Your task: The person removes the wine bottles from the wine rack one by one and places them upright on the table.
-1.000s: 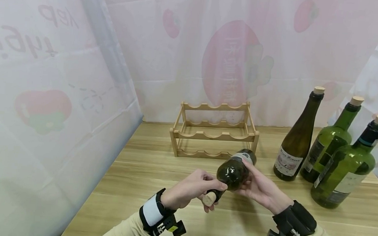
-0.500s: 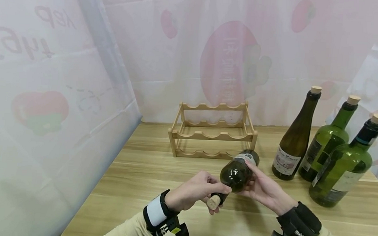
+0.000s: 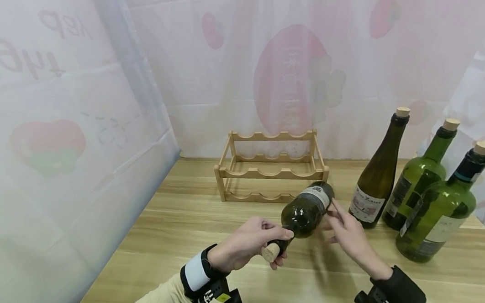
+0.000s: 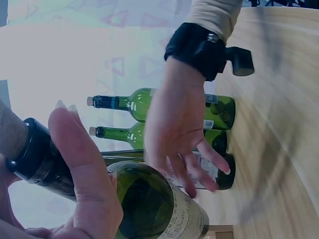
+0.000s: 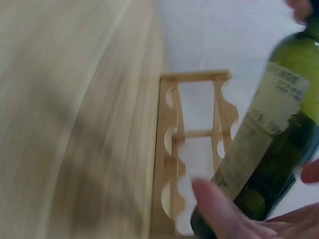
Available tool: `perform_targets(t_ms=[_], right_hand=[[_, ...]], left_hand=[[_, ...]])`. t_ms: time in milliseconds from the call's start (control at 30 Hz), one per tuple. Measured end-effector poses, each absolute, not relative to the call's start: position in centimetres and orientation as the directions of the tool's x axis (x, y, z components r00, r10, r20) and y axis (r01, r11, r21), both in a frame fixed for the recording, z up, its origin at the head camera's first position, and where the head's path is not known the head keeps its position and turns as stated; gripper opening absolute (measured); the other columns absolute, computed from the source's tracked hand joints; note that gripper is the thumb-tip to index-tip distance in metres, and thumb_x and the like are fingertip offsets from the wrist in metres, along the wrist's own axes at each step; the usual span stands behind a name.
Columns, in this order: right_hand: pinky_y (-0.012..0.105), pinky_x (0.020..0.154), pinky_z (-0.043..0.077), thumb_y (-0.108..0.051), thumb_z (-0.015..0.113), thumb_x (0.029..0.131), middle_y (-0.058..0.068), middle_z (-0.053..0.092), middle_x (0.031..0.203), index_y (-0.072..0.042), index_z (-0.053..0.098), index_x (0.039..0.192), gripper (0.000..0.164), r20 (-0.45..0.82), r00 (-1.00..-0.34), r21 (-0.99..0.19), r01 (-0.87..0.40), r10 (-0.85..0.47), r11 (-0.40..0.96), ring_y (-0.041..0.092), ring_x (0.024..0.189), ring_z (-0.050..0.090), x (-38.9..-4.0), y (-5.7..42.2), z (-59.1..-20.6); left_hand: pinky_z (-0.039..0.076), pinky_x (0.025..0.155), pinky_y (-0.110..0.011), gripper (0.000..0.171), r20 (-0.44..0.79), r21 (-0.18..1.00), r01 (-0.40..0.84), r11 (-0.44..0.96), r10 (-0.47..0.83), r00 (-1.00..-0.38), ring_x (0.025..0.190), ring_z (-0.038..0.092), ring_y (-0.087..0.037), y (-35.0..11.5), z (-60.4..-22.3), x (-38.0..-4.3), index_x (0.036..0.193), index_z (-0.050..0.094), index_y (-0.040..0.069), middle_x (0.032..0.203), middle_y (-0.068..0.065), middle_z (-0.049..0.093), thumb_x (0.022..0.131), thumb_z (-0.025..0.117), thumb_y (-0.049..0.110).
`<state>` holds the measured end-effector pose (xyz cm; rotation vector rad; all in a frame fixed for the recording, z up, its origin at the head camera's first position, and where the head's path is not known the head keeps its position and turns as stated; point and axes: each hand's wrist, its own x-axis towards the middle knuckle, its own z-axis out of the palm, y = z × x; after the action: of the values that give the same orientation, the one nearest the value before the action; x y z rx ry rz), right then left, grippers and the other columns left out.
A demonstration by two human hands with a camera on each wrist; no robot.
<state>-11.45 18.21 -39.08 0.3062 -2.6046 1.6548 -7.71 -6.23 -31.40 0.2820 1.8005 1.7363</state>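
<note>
A dark green wine bottle (image 3: 304, 214) is tilted in the air before the wooden wine rack (image 3: 262, 173), its cork (image 3: 271, 252) toward me and its base toward the rack's right end. My left hand (image 3: 246, 244) grips it by the neck, thumb on top. Beside the bottle's lower body is my right hand (image 3: 347, 235); in the left wrist view its fingers are loosely spread around nothing. Whether a right fingertip still touches the glass I cannot tell. The right wrist view shows the bottle's pale back label (image 5: 274, 99).
At the right stand three corked bottles: a slender brown-green bottle (image 3: 374, 186), a green bottle (image 3: 415, 188) and a nearer green bottle (image 3: 438, 219). The rack's visible cradles hold no bottles. A printed white curtain (image 3: 213, 86) hangs behind the wooden table (image 3: 172, 239).
My right hand has loosened from under the bottle and drawn to the right. The bottle's base has risen slightly toward the rack, while my left hand keeps its hold on the neck.
</note>
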Motion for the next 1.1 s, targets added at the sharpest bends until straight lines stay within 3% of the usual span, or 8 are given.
perform_targets(t_ms=[67,167,267,367,500,667,900,1100], right_hand=[[0.049,0.081,0.058,-0.003,0.064,0.085,0.034,0.047,0.136,-0.002,0.025,0.151,0.077,0.347,-0.927,-0.727,-0.36,-0.14,0.585,0.04,0.105,0.062,-11.4,18.1,-39.6],[0.061,0.093,0.048,0.005,0.079,0.063,0.031,0.042,0.141,-0.007,0.029,0.151,0.102,0.58,-0.791,-0.465,-0.519,-0.197,0.717,0.047,0.119,0.049,-11.9,17.7,-40.1],[0.064,0.099,0.04,0.0,0.088,0.051,0.025,0.038,0.148,-0.012,0.034,0.15,0.113,0.673,-0.692,-0.311,-0.583,-0.259,0.751,0.045,0.128,0.041,-12.4,17.3,-40.2],[0.058,0.1,0.037,-0.005,0.091,0.045,0.02,0.045,0.145,-0.01,0.044,0.143,0.109,0.717,-0.624,-0.223,-0.626,-0.309,0.747,0.041,0.129,0.043,-12.8,17.1,-40.3],[0.053,0.099,0.036,-0.008,0.092,0.042,0.016,0.055,0.137,-0.007,0.053,0.133,0.099,0.764,-0.555,-0.158,-0.655,-0.329,0.739,0.037,0.126,0.049,-13.0,17.2,-40.3],[0.053,0.099,0.036,-0.011,0.091,0.042,0.016,0.057,0.134,-0.007,0.054,0.132,0.097,0.784,-0.525,-0.133,-0.665,-0.332,0.735,0.036,0.123,0.052,-13.1,17.4,-40.3],[0.051,0.097,0.035,-0.013,0.094,0.038,0.016,0.058,0.132,-0.005,0.054,0.131,0.101,0.768,-0.547,-0.159,-0.667,-0.334,0.728,0.035,0.121,0.052,-12.9,17.3,-40.2],[0.049,0.097,0.035,-0.015,0.094,0.035,0.017,0.058,0.131,-0.004,0.054,0.131,0.105,0.767,-0.544,-0.162,-0.677,-0.34,0.718,0.034,0.12,0.053,-13.0,17.4,-40.2]], left_hand=[[0.056,0.053,-0.022,0.018,-0.274,0.96,-0.255,0.113,0.549,-0.789,0.054,0.061,-0.009,-6.2,-31.2,-7.6,0.083,0.064,0.005,0.063,-0.003,0.064,0.089,0.063,0.022],[0.056,0.053,-0.022,0.019,-0.274,0.96,-0.256,0.113,0.558,-0.783,0.054,0.061,-0.009,-6.3,-30.9,-7.5,0.085,0.064,0.004,0.063,-0.003,0.064,0.089,0.063,0.022],[0.056,0.053,-0.022,0.02,-0.28,0.958,-0.26,0.12,0.571,-0.771,0.052,0.06,-0.009,-6.4,-30.7,-7.4,0.085,0.063,0.004,0.064,-0.003,0.064,0.089,0.064,0.023],[0.056,0.053,-0.023,0.02,-0.279,0.959,-0.254,0.127,0.584,-0.763,0.052,0.06,-0.009,-6.5,-30.7,-7.2,0.085,0.063,0.004,0.064,-0.003,0.064,0.089,0.063,0.024],[0.056,0.052,-0.023,0.021,-0.275,0.961,-0.238,0.141,0.591,-0.758,0.052,0.061,-0.009,-6.7,-30.5,-7.2,0.086,0.063,0.003,0.064,-0.003,0.065,0.089,0.063,0.025],[0.056,0.052,-0.023,0.024,-0.261,0.965,-0.218,0.146,0.584,-0.768,0.052,0.062,-0.009,-7.0,-30.2,-7.3,0.092,0.061,0.001,0.064,-0.003,0.066,0.09,0.062,0.025],[0.054,0.049,-0.027,0.043,-0.191,0.98,-0.19,0.063,0.58,-0.792,0.051,0.062,-0.014,-7.4,-30.0,-7.3,0.13,0.044,0.011,0.063,-0.008,0.065,0.093,0.062,0.022],[0.056,0.054,-0.028,0.035,-0.082,0.996,-0.077,0.037,0.66,-0.746,0.061,0.065,-0.015,-7.9,-29.8,-7.6,0.127,0.061,0.008,0.071,-0.009,0.065,0.1,0.052,0.027]])
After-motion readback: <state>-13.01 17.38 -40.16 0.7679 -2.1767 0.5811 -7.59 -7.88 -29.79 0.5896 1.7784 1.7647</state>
